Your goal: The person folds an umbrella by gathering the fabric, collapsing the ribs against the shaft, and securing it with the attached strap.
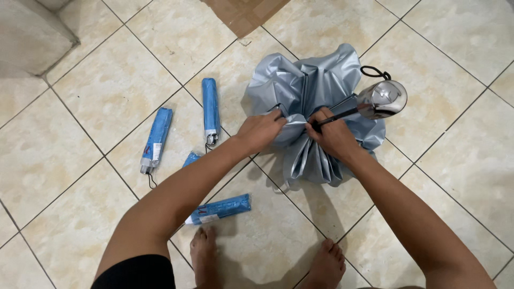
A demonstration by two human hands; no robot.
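While both arms reach from the bottom of the frame toward its centre, the hands meet on a half-collapsed umbrella (316, 101) lying on the tiled floor (107, 91).

Hand state:
- Left hand (261, 131): closed, fingers pinching a fold of the silver-blue canopy just left of the shaft.
- Right hand (333, 134): closed around the dark shaft (342, 114) and the gathered fabric beside it. The two hands sit just beside each other, nearly touching.

Umbrella position: centre to upper right of the frame. The canopy bunches loosely above the hands and hangs in pleats below them. The shaft runs up and to the right from the right hand to a shiny silver handle (381, 99), which carries a black wrist loop (375, 71) at its upper edge.

Surrounding items:
- Four folded umbrellas in blue sleeves lie left of the hands. One (156, 140) lies at centre left, one (210, 109) lies just left of the canopy, one (191, 158) is mostly hidden behind the left forearm, and one (220, 208) lies lower, below that forearm.
- Two bare feet (203, 257) stand at the bottom centre.
- A cardboard sheet (243, 13) lies at the top centre edge.
- A pale block (29, 35) fills the upper left corner.
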